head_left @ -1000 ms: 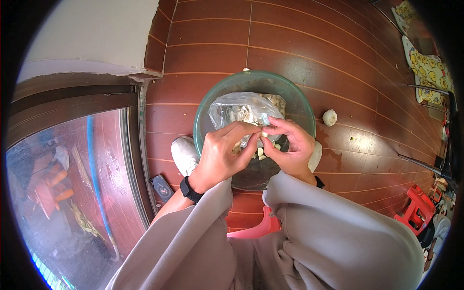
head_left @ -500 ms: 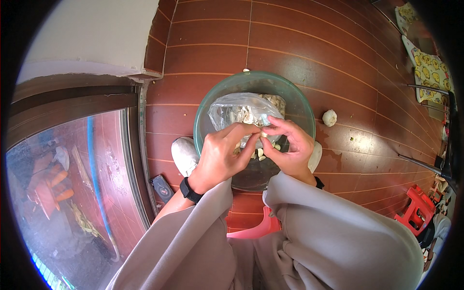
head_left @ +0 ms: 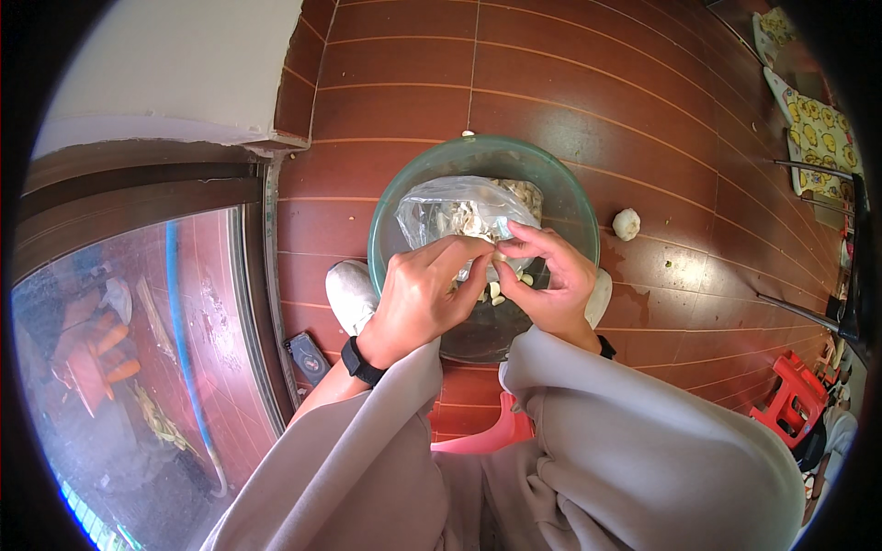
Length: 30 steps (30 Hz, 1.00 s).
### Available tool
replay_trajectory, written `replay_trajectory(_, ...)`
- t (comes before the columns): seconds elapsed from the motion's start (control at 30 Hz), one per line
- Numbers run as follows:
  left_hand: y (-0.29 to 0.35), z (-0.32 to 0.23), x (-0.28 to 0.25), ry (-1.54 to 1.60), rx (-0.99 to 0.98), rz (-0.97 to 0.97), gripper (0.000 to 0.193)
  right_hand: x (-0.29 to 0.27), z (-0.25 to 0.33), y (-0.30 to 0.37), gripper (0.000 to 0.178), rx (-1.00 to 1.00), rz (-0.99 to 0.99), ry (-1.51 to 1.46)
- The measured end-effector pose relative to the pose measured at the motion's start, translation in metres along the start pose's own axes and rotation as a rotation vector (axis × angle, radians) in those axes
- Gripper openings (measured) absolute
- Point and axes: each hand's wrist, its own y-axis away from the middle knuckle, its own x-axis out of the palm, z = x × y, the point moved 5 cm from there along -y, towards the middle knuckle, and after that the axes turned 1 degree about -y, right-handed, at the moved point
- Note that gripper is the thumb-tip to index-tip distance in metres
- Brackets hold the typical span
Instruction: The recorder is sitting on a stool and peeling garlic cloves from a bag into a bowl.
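Observation:
My left hand (head_left: 424, 286) and my right hand (head_left: 557, 281) meet over a green see-through basin (head_left: 581, 188), thumbs and forefingers pinched together. A small pale garlic clove sits between the fingertips, mostly hidden by them. Beneath the hands, several peeled cloves (head_left: 496, 292) lie in the basin. A clear plastic bag (head_left: 424, 204) stands open just beyond the fingers, with papery garlic skins (head_left: 467, 220) in its mouth. More tan, skin-covered pieces (head_left: 525, 195) show at the bag's right side.
A whole garlic bulb (head_left: 627, 224) lies on the red tiled floor, right of the basin. A dark box-like object (head_left: 307, 356) rests by the glass door (head_left: 211, 321) on the left. Red plastic stools stand below (head_left: 491, 432) and at far right (head_left: 790, 399).
My fingertips have shifted slightly around the clove, which shows less now than before. Both arms, the basin and the bag stay where they were.

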Motion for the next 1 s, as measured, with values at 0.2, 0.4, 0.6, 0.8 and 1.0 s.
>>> replay_trajectory(0.2, 0.0022, 0.0026, 0.0, -0.007, -0.051, 0.022, 0.022, 0.0007, 0.0007, -0.0001, 0.058, 0.006, -0.003, -0.004)
replay_trajectory(0.4, -0.0001, -0.0011, -0.0007, 0.03, -0.105, 0.041, 0.022, -0.0002, -0.0022, 0.0012, 0.059, 0.026, -0.021, -0.022)
replay_trajectory(0.6, 0.0001, -0.0003, 0.0024, -0.095, 0.032, 0.025, 0.021, 0.0001, 0.0005, -0.0004, 0.06, 0.009, -0.013, 0.015)
replay_trajectory(0.8, 0.0019, 0.0017, 0.0049, -0.178, 0.055, 0.043, 0.024, 0.0009, 0.0011, -0.0002, 0.06, -0.006, -0.011, 0.038)
replay_trajectory(1.0, 0.0027, 0.0016, 0.0059, -0.167, 0.029, 0.029, 0.024, 0.0018, 0.0007, 0.0006, 0.057, -0.003, -0.017, 0.011)
